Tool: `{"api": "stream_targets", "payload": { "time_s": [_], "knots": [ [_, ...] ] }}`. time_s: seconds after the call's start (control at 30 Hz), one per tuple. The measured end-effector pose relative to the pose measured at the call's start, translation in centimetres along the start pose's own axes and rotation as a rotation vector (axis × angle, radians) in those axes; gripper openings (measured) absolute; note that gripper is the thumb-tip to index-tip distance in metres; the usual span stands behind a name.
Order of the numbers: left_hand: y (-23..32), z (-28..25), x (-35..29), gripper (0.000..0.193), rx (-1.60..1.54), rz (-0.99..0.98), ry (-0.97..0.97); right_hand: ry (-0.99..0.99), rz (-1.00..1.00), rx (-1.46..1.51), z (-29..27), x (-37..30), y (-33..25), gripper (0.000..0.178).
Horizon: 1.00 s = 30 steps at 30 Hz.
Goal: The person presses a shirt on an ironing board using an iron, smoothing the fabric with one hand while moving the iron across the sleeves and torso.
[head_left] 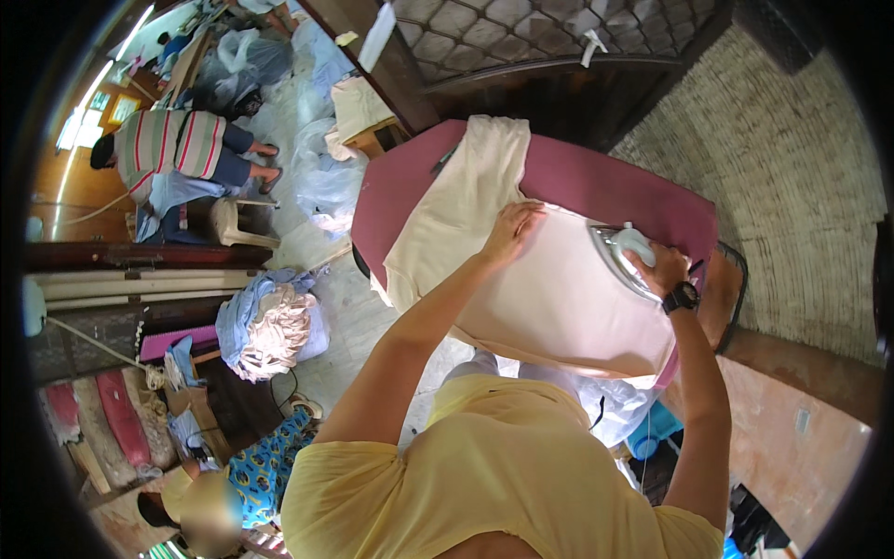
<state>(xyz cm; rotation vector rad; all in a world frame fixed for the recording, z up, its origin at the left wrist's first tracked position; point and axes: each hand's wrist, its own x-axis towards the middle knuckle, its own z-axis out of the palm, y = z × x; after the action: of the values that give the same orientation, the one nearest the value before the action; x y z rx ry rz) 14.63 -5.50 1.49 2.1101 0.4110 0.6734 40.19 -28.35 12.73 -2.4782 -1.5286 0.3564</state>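
Observation:
A cream garment [521, 279] lies spread over a maroon ironing board [596, 182]. My left hand [510, 231] rests flat on the cloth near its upper middle, fingers apart. My right hand [663, 270], with a black watch on the wrist, grips the handle of a silver and white iron [622, 253] that sits on the right part of the garment. One sleeve of the garment runs up toward the far end of the board.
A bundle of blue and pale clothes [270, 321] lies on the floor at the left. A person in a striped shirt [172, 144] bends over farther back. Another person in blue patterned clothing [251, 470] sits at lower left. Plastic bags [321, 177] and a wooden door [521, 56] stand behind.

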Motion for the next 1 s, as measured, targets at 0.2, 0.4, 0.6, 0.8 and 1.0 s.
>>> {"api": "stream_targets", "payload": {
  "time_s": [0.2, 0.4, 0.6, 0.8, 1.0],
  "knots": [
    [4.7, -4.2, 1.7, 0.022, -0.316, -0.348, 0.545, -0.086, -0.12, 0.085, 1.8, 6.2, -12.0, 0.058],
    [3.1, -4.2, -3.1, 0.022, 0.349, 0.0, 0.302, -0.021, -0.093, -0.083, 2.8, 6.2, -12.8, 0.063],
    [2.8, -2.7, -8.5, 0.043, 0.578, 0.02, -0.035, -0.015, 0.12, -0.169, -0.1, -1.3, 1.2, 0.048],
    [2.3, -4.2, -5.7, 0.037, -0.318, -0.271, 0.251, -0.072, -0.354, -0.297, 3.5, -2.1, 0.2, 0.009],
    [7.7, -7.7, -0.7, 0.04, -0.07, -0.158, 0.316, -0.25, -0.296, 0.215, 9.0, -5.0, -21.6, 0.031]
  ]
}}
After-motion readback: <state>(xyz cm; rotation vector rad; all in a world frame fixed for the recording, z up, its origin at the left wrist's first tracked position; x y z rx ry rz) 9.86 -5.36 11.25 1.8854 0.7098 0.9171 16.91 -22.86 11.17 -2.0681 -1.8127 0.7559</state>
